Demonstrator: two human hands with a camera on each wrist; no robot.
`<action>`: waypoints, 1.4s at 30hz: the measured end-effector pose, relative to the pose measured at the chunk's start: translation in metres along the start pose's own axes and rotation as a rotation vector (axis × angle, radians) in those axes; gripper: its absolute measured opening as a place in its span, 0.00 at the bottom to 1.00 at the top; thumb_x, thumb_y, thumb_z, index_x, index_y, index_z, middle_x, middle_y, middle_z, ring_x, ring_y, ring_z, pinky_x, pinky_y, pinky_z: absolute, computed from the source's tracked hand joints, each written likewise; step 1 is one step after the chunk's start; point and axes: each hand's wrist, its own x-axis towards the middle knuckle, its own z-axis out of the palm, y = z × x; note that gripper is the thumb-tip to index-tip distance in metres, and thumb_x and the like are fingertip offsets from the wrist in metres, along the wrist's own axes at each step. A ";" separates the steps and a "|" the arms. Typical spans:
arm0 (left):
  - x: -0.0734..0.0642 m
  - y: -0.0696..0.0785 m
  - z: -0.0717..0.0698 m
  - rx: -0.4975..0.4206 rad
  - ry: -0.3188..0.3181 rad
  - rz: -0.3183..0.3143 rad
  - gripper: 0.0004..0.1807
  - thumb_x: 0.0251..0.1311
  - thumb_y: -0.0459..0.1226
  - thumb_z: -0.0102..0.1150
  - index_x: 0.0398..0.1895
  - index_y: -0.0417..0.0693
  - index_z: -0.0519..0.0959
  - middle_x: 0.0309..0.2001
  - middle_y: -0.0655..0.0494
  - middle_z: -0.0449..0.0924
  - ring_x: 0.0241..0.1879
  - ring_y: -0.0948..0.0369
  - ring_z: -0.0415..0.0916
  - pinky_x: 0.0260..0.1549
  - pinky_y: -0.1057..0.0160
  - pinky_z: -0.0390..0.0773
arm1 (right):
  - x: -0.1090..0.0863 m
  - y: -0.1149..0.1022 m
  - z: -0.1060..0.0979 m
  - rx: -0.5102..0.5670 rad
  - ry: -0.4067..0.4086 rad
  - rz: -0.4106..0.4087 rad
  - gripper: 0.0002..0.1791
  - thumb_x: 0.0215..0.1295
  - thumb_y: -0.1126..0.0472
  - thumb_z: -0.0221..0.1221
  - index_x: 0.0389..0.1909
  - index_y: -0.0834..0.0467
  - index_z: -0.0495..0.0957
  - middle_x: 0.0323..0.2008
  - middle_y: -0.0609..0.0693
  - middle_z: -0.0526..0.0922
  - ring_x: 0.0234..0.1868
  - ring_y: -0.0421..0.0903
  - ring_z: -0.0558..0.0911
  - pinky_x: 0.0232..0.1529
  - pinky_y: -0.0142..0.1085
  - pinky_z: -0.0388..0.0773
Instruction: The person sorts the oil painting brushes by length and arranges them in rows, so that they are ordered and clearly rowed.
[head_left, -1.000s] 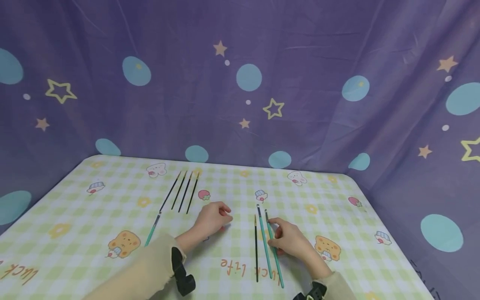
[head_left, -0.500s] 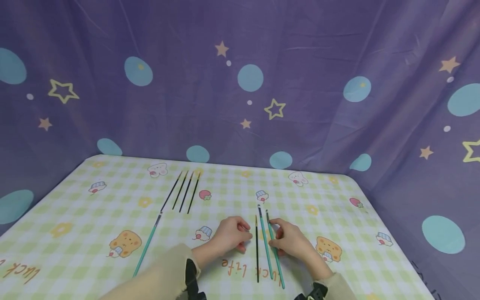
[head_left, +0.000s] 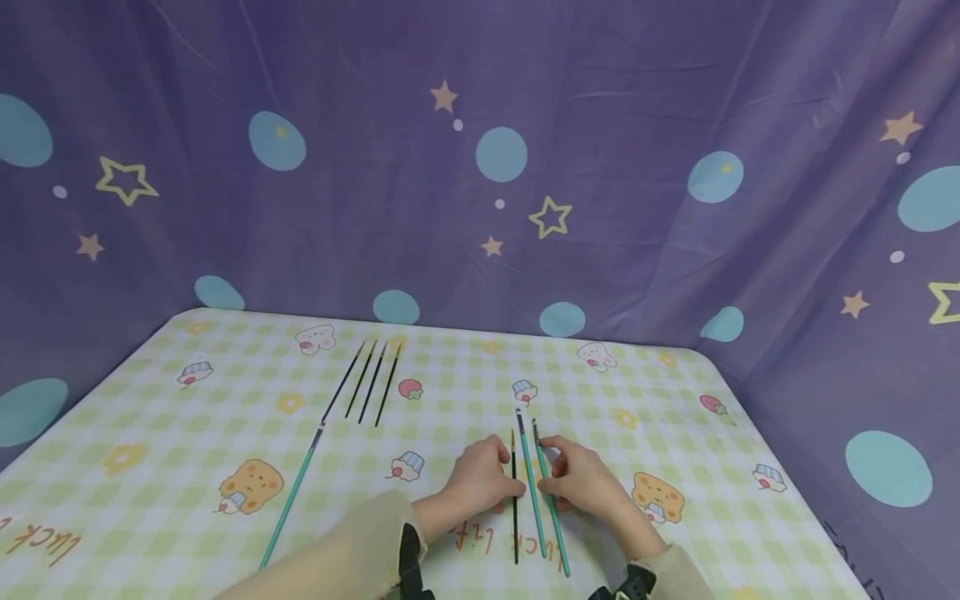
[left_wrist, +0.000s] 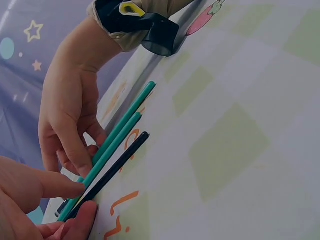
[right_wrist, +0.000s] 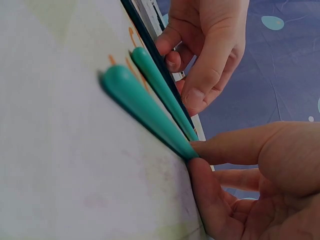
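Left hand (head_left: 483, 479), thumb and fingers on either side of one slim black brush (head_left: 515, 533); whether they pinch it cannot be told. Right hand (head_left: 581, 477), thumb and finger pinching the outer teal brush (head_left: 560, 542). Between the two hands, one inner teal brush (head_left: 534, 500), lying lengthwise, bristles pointing away from the person. At each wrist, a black strapped device; beige sleeves. Left of the left hand, well apart: one far-left teal brush (head_left: 292, 496), slanted, bristle end away. Farther from the person than the left hand and to its left: four black brushes (head_left: 373, 382), side by side, slanted alike, the leftmost ending close by the far-left teal brush's tip. Beneath both hands, a green-and-white checked tablecloth (head_left: 675, 442) with cartoon prints. Beyond, a purple curtain (head_left: 637, 83), stars and blue spots.
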 end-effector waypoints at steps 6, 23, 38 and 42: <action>0.002 0.001 0.003 0.099 0.015 0.024 0.21 0.38 0.39 0.70 0.30 0.42 0.68 0.25 0.54 0.66 0.18 0.59 0.65 0.15 0.66 0.66 | -0.001 -0.001 0.001 -0.002 0.012 0.000 0.32 0.52 0.65 0.62 0.60 0.60 0.65 0.24 0.50 0.71 0.16 0.41 0.73 0.18 0.33 0.73; 0.000 0.003 -0.001 0.090 -0.025 -0.007 0.14 0.44 0.30 0.63 0.33 0.40 0.69 0.26 0.52 0.66 0.08 0.63 0.67 0.14 0.68 0.69 | -0.002 -0.003 0.002 0.006 0.020 -0.007 0.32 0.52 0.66 0.62 0.60 0.61 0.65 0.24 0.50 0.71 0.16 0.41 0.73 0.18 0.33 0.74; 0.007 0.005 -0.009 -0.052 -0.071 -0.139 0.11 0.45 0.31 0.63 0.31 0.40 0.71 0.21 0.51 0.72 0.07 0.64 0.66 0.07 0.70 0.68 | -0.001 -0.002 0.001 0.011 0.011 -0.006 0.32 0.52 0.65 0.62 0.60 0.60 0.65 0.25 0.51 0.71 0.16 0.41 0.73 0.18 0.33 0.74; 0.010 0.003 -0.014 -0.106 -0.100 -0.162 0.10 0.46 0.30 0.61 0.31 0.40 0.71 0.20 0.51 0.73 0.08 0.64 0.67 0.08 0.70 0.68 | -0.001 -0.001 0.001 0.014 0.014 -0.011 0.32 0.52 0.65 0.62 0.60 0.60 0.65 0.25 0.51 0.71 0.16 0.41 0.73 0.18 0.33 0.74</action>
